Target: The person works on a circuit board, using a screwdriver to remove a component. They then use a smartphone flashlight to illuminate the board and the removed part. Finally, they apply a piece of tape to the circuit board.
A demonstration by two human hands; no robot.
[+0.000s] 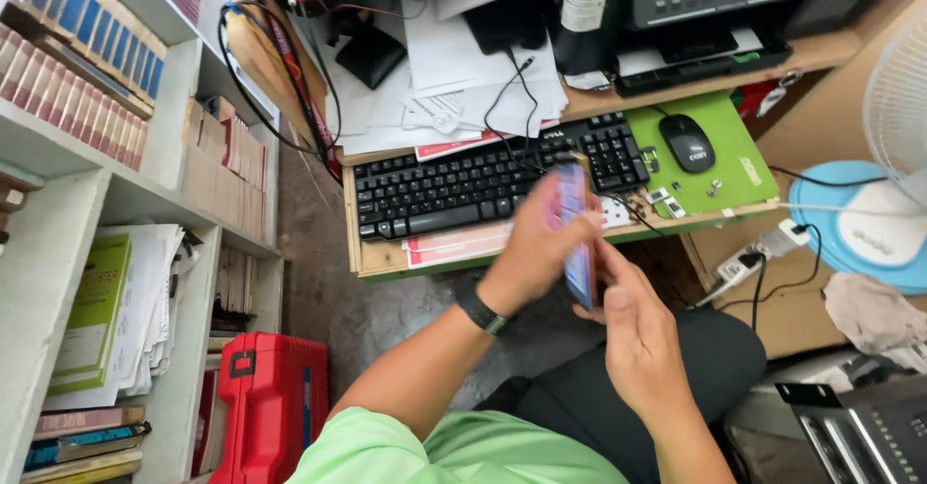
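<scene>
I sit at a low desk and hold a smartphone (pixel 575 216) upright in front of me, its lit screen edge-on to the camera. My left hand (pixel 534 249), with a dark wristband, wraps around the phone's left side and grips it. My right hand (pixel 635 334) is just below and right of the phone, with its thumb and fingers touching the lower edge. A thin black cable (pixel 511 95) runs from the phone's top up over the black keyboard (pixel 454 187). My dark trousers and green shirt fill the bottom of the view.
A pull-out wooden tray (pixel 379 260) carries the keyboard, a green mouse pad (pixel 731 148) and a black mouse (pixel 687 142). Papers and a black printer (pixel 719 1) sit above. Bookshelves (pixel 92 175) and a red case (pixel 270 402) stand left; a fan (pixel 884 214) and power strip (pixel 748 262) right.
</scene>
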